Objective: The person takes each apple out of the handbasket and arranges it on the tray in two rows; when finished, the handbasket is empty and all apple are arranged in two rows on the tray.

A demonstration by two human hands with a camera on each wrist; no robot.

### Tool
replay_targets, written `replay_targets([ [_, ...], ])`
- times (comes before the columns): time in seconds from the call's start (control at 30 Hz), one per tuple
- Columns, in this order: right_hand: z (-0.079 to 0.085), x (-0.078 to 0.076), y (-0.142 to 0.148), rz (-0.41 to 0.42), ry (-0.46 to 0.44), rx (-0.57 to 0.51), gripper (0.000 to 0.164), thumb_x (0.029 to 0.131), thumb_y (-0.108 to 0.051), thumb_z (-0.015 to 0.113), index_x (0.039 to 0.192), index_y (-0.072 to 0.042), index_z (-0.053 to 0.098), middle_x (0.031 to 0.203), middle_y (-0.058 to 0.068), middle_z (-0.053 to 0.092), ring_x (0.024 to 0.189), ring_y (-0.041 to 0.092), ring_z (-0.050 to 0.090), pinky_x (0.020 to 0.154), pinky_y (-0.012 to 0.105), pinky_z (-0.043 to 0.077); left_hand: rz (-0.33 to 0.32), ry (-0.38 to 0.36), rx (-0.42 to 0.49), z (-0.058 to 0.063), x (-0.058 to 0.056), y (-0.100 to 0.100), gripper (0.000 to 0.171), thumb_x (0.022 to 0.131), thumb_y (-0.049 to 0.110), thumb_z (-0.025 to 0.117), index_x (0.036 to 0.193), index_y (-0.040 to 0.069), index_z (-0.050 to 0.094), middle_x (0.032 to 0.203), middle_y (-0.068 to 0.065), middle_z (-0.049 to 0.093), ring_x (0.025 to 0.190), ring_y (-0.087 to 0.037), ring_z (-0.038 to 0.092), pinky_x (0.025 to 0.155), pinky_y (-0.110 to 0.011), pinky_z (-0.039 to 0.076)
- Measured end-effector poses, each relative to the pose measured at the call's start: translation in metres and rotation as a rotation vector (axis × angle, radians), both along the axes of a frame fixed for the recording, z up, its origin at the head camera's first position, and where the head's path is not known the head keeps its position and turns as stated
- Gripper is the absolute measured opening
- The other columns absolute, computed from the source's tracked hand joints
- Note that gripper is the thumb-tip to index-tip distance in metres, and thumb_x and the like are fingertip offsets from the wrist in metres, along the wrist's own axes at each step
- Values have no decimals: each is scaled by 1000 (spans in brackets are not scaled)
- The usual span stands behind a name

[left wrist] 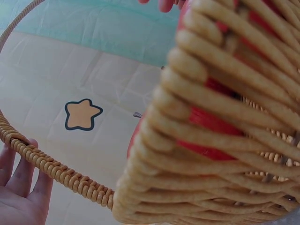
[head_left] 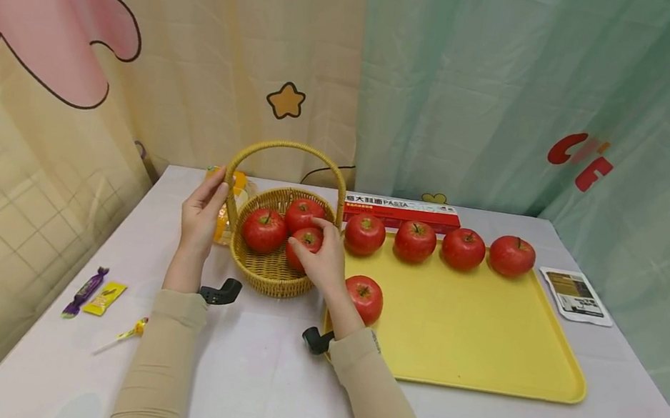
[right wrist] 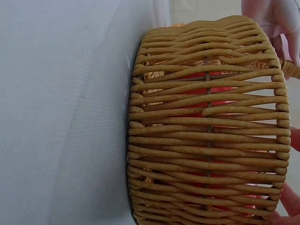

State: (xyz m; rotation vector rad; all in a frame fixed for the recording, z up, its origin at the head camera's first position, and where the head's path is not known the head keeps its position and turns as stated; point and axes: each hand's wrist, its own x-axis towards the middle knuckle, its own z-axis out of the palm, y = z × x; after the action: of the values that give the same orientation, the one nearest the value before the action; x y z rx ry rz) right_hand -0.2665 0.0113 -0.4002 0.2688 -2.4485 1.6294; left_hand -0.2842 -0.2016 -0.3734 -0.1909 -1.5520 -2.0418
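Basket (head_left: 274, 288): round, open-weave wicker, stood upright on pale cloth (head_left: 259, 371). Tall arched handle (head_left: 292, 146), coil-wrapped; its left side held by left hand (head_left: 201, 212), fingers bent round it. Three glossy red apples nested in basket; front apple (head_left: 303, 258) gripped between thumb and fingers of right hand (head_left: 327, 260). Other two apples (head_left: 264, 231) seated behind fingertips and left of thumb. Five more apples (head_left: 462, 249) set on smooth yellow tray (head_left: 473, 331).
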Motion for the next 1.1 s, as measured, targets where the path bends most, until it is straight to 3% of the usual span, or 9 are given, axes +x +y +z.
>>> replay_targets([
  [0.37, 0, -3, 2, 20, -5, 74, 58, 83, -28, 72, 132, -10, 46, 131, 11, 47, 119, 25, 46, 100, 43, 42, 5, -18, -3, 0, 1, 0, 34, 93, 9, 57, 127, 6, 59, 113, 5, 63, 108, -12, 57, 97, -24, 43],
  [0.6, 1, -2, 1, 52, 18, 195, 58, 82, -32, 72, 130, -11, 48, 128, 10, 51, 117, 26, 47, 99, 43, 42, 4, -29, -2, 1, 3, 0, 32, 93, 11, 58, 124, 10, 62, 112, 3, 63, 108, -13, 57, 97, -23, 43],
  [1.1, 1, -1, -1, 84, 16, 247, 64, 75, -27, 80, 131, -15, 50, 128, 6, 54, 119, 26, 44, 100, 44, 41, -5, -18, -14, 0, 1, -1, 33, 93, 10, 57, 126, 9, 61, 110, 4, 64, 108, -13, 57, 98, -24, 43],
])
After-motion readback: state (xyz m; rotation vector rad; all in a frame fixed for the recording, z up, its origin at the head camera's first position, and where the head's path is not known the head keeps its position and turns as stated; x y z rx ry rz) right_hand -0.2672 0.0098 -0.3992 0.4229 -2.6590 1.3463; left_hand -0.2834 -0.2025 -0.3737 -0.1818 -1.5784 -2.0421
